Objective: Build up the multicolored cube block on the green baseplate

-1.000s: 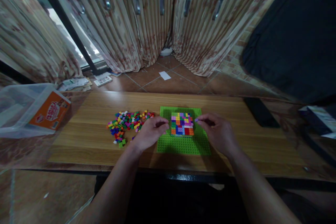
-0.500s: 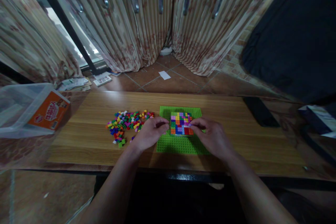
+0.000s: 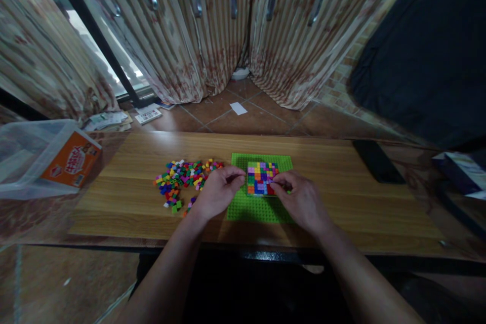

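A green studded baseplate (image 3: 250, 210) lies on the table, bearing a square of many-coloured toy bricks (image 3: 258, 174). Over the lower right of that square, my right hand (image 3: 301, 200) pinches a small purple toy brick (image 3: 271, 183) between thumb and forefinger; the fingers partly cover it. At the square's left edge is my left hand (image 3: 218, 190), thumb and forefinger brought together in a pinch. Whatever those left fingertips hold, if anything, is too small to make out. Left of this hand a loose pile of toy bricks (image 3: 186, 172) is spread out.
On the wooden table (image 3: 125, 187), a black phone (image 3: 378, 161) lies at the right. A clear plastic tub (image 3: 30, 162) with an orange label sits at the left end. Beyond the table are papers (image 3: 108, 120), a white card (image 3: 238, 108) and striped curtains (image 3: 212, 50).
My right hand has shifted slightly left, its fingertips now further over the brick square. My left hand stays almost where it was, still pinched at the left edge.
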Available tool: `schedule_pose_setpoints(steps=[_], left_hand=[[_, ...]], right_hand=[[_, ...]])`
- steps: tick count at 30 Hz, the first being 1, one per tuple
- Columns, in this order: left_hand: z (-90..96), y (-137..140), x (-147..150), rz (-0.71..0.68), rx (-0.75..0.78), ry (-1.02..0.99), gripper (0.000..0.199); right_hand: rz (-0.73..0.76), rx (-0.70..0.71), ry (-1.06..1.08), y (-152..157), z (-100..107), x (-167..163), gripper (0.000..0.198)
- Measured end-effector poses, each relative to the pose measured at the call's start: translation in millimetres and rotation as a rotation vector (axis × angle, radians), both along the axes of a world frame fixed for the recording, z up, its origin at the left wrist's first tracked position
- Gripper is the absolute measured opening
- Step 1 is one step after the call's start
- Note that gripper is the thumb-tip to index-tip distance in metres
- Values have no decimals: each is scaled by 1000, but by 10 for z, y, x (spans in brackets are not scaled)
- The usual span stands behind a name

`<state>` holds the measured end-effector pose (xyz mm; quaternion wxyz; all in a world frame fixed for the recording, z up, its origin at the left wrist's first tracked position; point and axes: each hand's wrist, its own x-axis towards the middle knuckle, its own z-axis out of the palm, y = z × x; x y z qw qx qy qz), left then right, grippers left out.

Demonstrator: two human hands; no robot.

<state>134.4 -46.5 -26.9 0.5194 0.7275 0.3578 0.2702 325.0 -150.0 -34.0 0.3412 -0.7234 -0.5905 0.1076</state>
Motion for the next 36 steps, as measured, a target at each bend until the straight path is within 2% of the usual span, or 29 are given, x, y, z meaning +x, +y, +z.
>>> schedule_pose_setpoints(steps=[6, 16, 23, 29, 32, 36], left_hand=[[-5, -4, 5, 5, 31, 22, 15], [-7, -24, 16, -18, 65, 48, 15], [15, -42, 17, -7, 44, 68, 15], [-15, -50, 32, -19, 32, 57, 16], [-40, -33, 16, -9, 40, 57, 15], [-48, 22, -57, 22, 81, 65, 15]], right_hand=[[28, 46, -12, 20, -33, 21, 14], [-28, 63, 217, 62, -53, -3, 11], [16, 96, 15, 54, -62, 1, 20], [59, 53, -133, 31, -34, -25, 22], [58, 35, -148, 15, -14, -13, 22], [82, 41, -50, -15, -23, 30, 21]])
